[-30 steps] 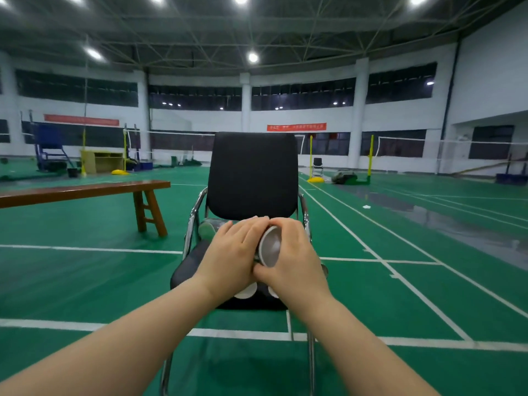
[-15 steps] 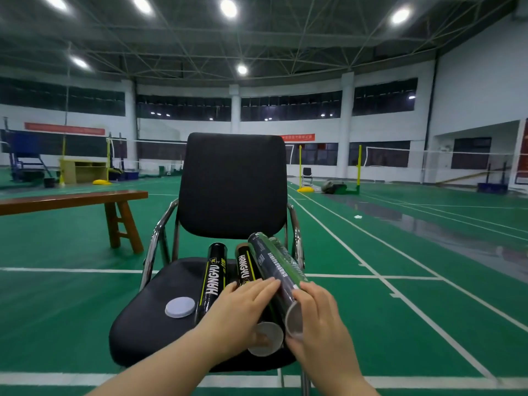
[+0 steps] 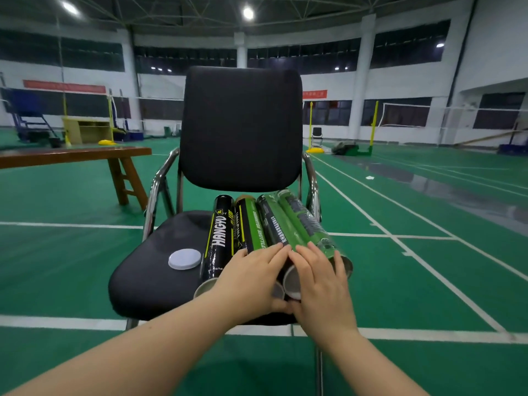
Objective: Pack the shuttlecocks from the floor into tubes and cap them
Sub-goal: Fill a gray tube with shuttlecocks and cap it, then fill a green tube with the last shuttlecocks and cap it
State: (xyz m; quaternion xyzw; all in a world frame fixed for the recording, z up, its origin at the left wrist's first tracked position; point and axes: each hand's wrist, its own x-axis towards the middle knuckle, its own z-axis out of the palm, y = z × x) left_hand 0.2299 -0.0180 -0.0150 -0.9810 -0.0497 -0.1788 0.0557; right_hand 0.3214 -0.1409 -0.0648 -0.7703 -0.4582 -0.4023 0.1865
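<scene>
Left hand (image 3: 254, 278) and right hand (image 3: 320, 281) now pressed flat, fingers spread, atop tubes (image 3: 268, 224) on chair (image 3: 160, 270); tube just lowered into row. Loose cap (image 3: 185, 259) left of hands. No shuttlecocks visible; capping pending.

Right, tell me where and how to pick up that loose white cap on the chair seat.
Pinch the white cap by its rim from above with the left hand. It lies flat and thin on the seat, with bare cushion on its left and the black tube close on its right.
</scene>
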